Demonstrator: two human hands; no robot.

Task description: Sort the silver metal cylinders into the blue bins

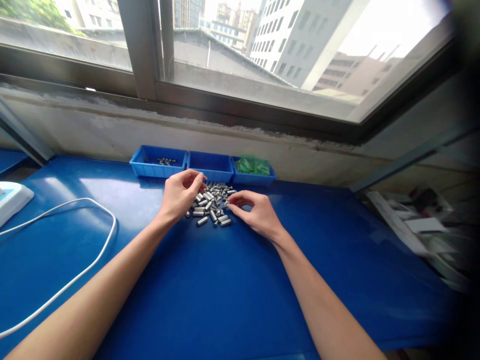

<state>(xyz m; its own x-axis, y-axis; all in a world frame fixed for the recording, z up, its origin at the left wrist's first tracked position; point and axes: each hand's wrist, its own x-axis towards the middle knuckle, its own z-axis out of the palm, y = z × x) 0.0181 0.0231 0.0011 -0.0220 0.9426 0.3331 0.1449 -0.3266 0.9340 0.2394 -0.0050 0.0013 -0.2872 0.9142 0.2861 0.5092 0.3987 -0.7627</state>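
Note:
A loose pile of short silvery metal cylinders, like hex standoffs [208, 202], lies on the blue table. My left hand [180, 194] is over the pile's left side, its thumb and index finger pinched together. Whatever sits in that pinch is too small to make out. At the right edge of the pile, my right hand [255, 211] has thumb and fingertips closed on a small metal piece [227, 204]. Behind the pile stand three blue bins: the left bin [157, 171] contains small screws [166, 161], the middle bin [210, 172] is partly behind my left fingers, and the right bin [254, 178] bears green plastic bags [249, 165].
A white cable [84, 272] loops over the left of the blue table [221, 295], near a white device [13, 200] at the edge. A wall and window [240, 107] rise behind the bins. Blurred items [427, 225] stand beyond the table's right side.

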